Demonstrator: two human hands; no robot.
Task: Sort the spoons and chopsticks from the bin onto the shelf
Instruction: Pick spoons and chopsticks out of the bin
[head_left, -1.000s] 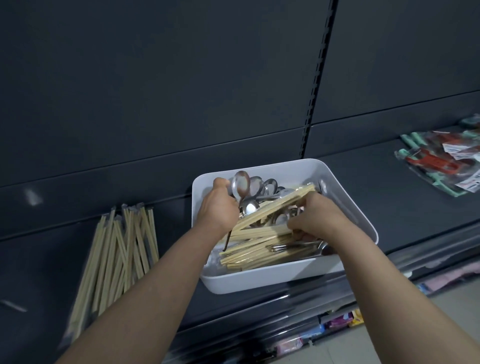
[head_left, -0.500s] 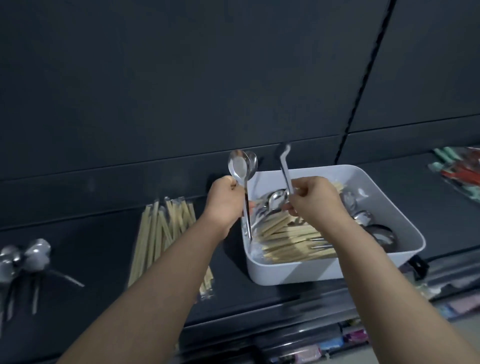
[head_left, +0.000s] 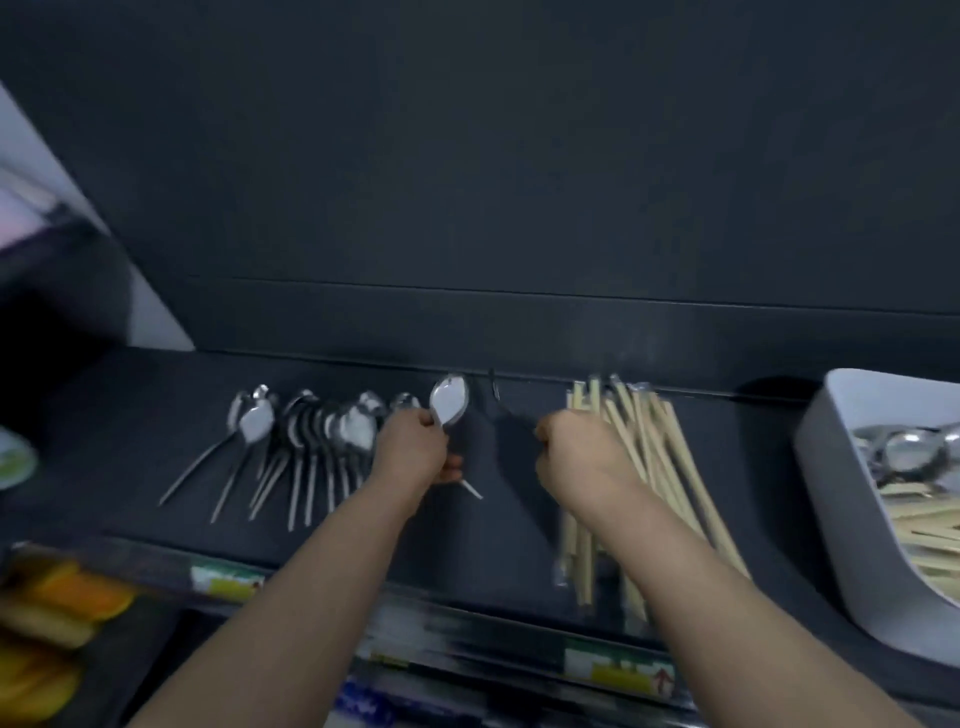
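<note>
Your left hand (head_left: 415, 449) is curled round the handle of a polished, oval-bowled steel spoon (head_left: 450, 399), held just above the dark flat shelf (head_left: 130, 415). The laid-out row of silver spoons (head_left: 317, 431) is at its 9 o'clock. Your right hand (head_left: 576, 457) is closed on a thin dark metal piece (head_left: 500, 397) that pokes out toward 11 o'clock. It is probably a second spoon, but blur hides which end is which.

The held spoon's long axis runs from about 12 o'clock to 5 o'clock. Its bowl points at the back panel and its handle tip shows below your fist. The row's spoons also have their bowls at 12, with the handles fanning toward 6 and 7.

To do this step well, bring the bowl down beside the last bowl in the row. Swing the handle tip a little toward 6 so it lies parallel with its neighbours, then loosen your grip only once the metal rests on the shelf. Put the right hand's piece down next to it on the 3 o'clock side, short of the pale wooden chopsticks in clear sleeves (head_left: 654, 457). The white plastic bin (head_left: 831, 457), at far 3 o'clock, holds more spoons and chopsticks.
</note>
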